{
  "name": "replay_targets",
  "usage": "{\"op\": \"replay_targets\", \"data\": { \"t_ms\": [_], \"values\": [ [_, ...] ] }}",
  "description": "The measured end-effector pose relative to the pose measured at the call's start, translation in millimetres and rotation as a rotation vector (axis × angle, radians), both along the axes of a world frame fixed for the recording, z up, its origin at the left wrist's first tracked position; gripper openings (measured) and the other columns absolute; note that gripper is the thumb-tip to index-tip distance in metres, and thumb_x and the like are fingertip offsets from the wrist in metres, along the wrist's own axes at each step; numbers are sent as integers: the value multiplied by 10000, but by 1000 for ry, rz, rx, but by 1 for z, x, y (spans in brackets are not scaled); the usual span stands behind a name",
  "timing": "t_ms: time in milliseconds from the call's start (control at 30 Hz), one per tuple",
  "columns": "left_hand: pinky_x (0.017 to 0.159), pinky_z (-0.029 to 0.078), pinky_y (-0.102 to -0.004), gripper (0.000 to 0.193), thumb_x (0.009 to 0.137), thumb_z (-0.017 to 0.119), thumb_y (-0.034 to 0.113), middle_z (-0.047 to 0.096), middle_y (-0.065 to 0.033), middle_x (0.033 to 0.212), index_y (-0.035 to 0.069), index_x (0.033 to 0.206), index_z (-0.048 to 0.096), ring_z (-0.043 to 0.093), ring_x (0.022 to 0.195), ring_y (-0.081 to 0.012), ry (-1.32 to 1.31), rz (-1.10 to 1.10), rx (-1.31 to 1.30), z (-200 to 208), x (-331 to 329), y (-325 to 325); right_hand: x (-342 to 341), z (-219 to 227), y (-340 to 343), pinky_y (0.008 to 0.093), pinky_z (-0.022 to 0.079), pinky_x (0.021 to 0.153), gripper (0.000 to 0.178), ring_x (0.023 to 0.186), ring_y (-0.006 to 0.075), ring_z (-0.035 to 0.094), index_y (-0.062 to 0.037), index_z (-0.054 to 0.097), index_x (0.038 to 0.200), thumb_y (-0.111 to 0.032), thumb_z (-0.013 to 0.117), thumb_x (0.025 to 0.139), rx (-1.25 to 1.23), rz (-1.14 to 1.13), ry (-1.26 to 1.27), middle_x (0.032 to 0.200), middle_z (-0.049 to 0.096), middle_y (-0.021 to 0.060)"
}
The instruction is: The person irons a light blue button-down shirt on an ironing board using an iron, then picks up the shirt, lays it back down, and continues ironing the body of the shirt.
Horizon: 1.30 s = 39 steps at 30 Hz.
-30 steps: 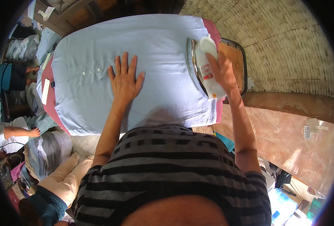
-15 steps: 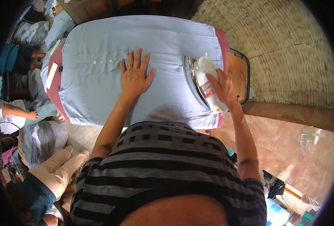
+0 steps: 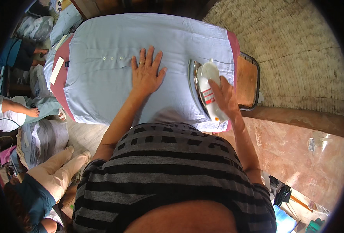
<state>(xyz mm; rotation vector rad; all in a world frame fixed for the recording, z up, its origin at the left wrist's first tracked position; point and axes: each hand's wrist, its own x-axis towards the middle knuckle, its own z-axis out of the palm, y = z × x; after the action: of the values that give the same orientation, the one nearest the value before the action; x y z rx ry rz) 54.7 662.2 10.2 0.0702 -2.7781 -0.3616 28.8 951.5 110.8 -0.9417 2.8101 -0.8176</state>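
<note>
A light blue buttoned garment (image 3: 102, 85) lies spread over an ironing board (image 3: 59, 83) with a dark pink cover. My left hand (image 3: 146, 73) rests flat on the cloth near its middle, fingers spread, just right of several small white buttons (image 3: 112, 58). On the right part of the garment, my right hand (image 3: 225, 97) is wrapped round the handle of a white clothes iron (image 3: 209, 73). The iron's metal soleplate (image 3: 195, 91) faces left and looks tilted. Whether its whole face touches the cloth, I cannot tell.
A metal-framed wooden end piece (image 3: 247, 81) projects right of the board, beside a woven wall (image 3: 284, 50). Bagged clothes (image 3: 47, 141) are heaped at the left. Other people are close by there: one in beige trousers (image 3: 59, 171), another's hand (image 3: 33, 112) on green cloth.
The iron, in my right hand, has shifted slightly left across the cloth. My left hand stays flat on the garment, and the whole view has moved a little.
</note>
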Motion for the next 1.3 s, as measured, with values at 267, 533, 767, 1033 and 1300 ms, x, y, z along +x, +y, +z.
{"op": "replay_targets", "data": {
  "t_ms": [267,533,767,1033,1300],
  "values": [
    [1143,130,-631,612,945,481,464,275,-131,1586,161,1474,424,207,1466,-387,-8,-6,15,1,0,0,-23,13,-39,426,472,537,354,567,338,598,50,534,869,-286,586,969,-212,-296,-37,696,586,250],
    [1141,113,-624,597,954,482,454,271,-124,1588,183,1482,416,208,1465,-377,-16,-12,7,2,2,1,41,4,-14,435,469,502,264,619,412,649,29,523,919,-217,607,967,-184,-404,-133,659,583,256],
    [1132,113,-643,608,956,475,459,277,-137,1582,161,1482,409,206,1458,-409,-12,-37,16,5,0,-2,23,17,44,378,458,531,299,572,183,576,27,582,991,-272,584,975,-277,-693,-185,668,595,147],
    [1111,151,-664,602,945,486,474,283,-130,1580,197,1475,416,229,1451,-405,-11,-21,6,6,-4,1,-60,1,52,369,428,479,353,586,217,573,17,588,966,-336,578,972,-157,-572,-74,660,552,148],
    [1112,155,-661,604,948,480,480,276,-119,1586,197,1478,414,234,1453,-394,-60,-23,-21,7,-1,0,-59,9,48,366,500,615,283,674,234,649,22,592,997,-260,602,965,-252,-547,-153,767,647,201]
  ]
}}
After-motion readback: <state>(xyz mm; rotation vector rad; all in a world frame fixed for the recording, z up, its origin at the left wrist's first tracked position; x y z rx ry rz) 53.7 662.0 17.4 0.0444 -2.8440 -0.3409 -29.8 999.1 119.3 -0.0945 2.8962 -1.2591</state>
